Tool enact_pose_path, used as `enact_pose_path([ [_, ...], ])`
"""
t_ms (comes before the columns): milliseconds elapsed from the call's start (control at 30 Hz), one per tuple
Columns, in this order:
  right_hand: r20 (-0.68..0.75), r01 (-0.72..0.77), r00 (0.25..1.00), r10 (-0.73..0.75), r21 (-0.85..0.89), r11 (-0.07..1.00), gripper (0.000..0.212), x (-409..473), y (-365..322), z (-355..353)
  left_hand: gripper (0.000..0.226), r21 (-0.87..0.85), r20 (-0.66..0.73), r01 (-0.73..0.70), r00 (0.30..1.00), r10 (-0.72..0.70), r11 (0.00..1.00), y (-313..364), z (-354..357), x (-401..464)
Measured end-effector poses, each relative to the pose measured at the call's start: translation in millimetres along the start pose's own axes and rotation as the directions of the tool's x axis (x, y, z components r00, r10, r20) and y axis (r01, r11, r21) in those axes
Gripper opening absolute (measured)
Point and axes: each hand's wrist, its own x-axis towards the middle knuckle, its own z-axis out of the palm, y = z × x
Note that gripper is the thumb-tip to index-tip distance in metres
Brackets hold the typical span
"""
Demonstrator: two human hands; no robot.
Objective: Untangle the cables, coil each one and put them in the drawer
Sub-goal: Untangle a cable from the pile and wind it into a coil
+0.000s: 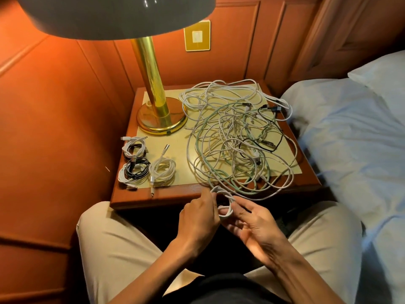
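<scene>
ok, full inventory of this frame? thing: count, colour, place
tangled cables: one heap, white, green, black; right part of nightstand
coiled cables: several, white and black; front left of nightstand
white cable: 1, being coiled off nightstand's front edge
nightstand: 1, red-brown wood, cream top
lamp: 1, brass stem, dark shade; back left
wall switch: 1, gold plate
bed: 1, pale blue-white linen; right
left hand: pinches white cable
right hand: holds cable loops

Warm lamp (114,16) glow (edges perhaps warped)
</scene>
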Motion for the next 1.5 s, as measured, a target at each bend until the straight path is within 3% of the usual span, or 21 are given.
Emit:
enact_pose_path([
  [100,0.018,-0.034,0.999,0.033,0.056,0.998,0.064,2.9,-0.3,-2.0,0.023,-0.216,-0.023,-0.050,0.999,0.047,0.975,-4.1,7.6,1.0],
  [200,0.131,-0.113,0.987,0.088,0.199,0.973,0.041,2.2,-2.9,1.0,0.032,-0.494,0.005,0.006,1.000,-0.005,0.870,-9.4,14.3,-1.5],
  [333,0.156,-0.170,0.979,0.128,0.295,0.940,0.027,1.7,1.2,6.5,0.035,-0.572,0.037,0.045,0.999,-0.029,0.819,-19.3,17.7,-2.2],
  [433,0.097,-0.116,0.991,0.094,0.250,0.961,0.028,2.0,5.7,11.2,0.037,-0.500,0.004,0.009,1.000,-0.008,0.866,-22.9,14.8,-1.9],
  [500,-0.085,0.017,0.996,-0.016,0.017,1.000,0.030,9.6,13.3,7.7,0.043,-0.404,-0.089,-0.030,0.996,-0.007,0.914,-26.5,13.1,-2.2],
  [567,-0.209,0.103,0.967,-0.147,-0.209,0.973,0.031,11.8,14.9,6.7,0.044,-0.306,-0.198,-0.038,0.980,-0.025,0.951,-30.2,9.5,-1.1],
  [633,-0.170,0.125,0.969,-0.181,-0.294,0.947,0.032,8.8,12.0,10.1,0.031,-0.226,-0.275,-0.020,0.960,-0.044,0.974,-30.2,4.8,0.8],
  [733,-0.073,0.112,0.986,-0.147,-0.353,0.929,0.028,4.5,9.7,16.9,0.022,-0.080,-0.292,-0.067,0.955,0.041,0.995,-24.3,-2.8,1.2],
  [833,-0.095,0.033,0.994,-0.057,-0.242,0.970,0.012,7.0,8.4,20.4,0.022,0.030,-0.313,-0.097,0.944,0.101,0.995,-23.3,-5.8,1.4],
  [933,-0.100,-0.080,0.992,0.072,-0.079,0.994,0.012,6.8,5.1,23.5,0.021,0.100,-0.346,-0.129,0.925,0.156,0.987,-28.1,-6.0,0.8],
  [1033,-0.054,-0.135,0.990,0.128,-0.132,0.982,0.020,6.1,3.0,24.9,0.024,0.126,-0.320,-0.138,0.932,0.172,0.982,-31.8,-0.8,-4.5],
  [1100,-0.021,-0.169,0.986,0.168,-0.134,0.976,0.022,5.3,3.9,28.2,0.024,0.103,-0.291,-0.134,0.944,0.159,0.986,-31.7,2.4,-6.9],
  [1267,0.031,-0.211,0.978,0.209,0.153,0.965,0.010,2.0,3.7,36.4,0.037,-0.172,-0.291,-0.100,0.956,0.046,0.980,-34.1,5.9,0.8],
  [1300,0.043,-0.218,0.976,0.213,0.187,0.958,0.018,2.1,2.5,36.3,0.039,-0.207,-0.288,-0.094,0.957,0.031,0.974,-36.4,6.2,3.7],
  [1367,0.056,-0.230,0.973,0.223,0.206,0.951,0.029,3.1,0.2,35.8,0.037,-0.221,-0.279,-0.107,0.959,0.042,0.969,-40.1,3.3,6.8],
  [1500,0.143,-0.296,0.953,0.267,0.251,0.922,0.027,8.1,-3.2,34.5,0.025,-0.199,-0.213,-0.087,0.976,0.043,0.976,-44.6,-3.3,6.5],
])
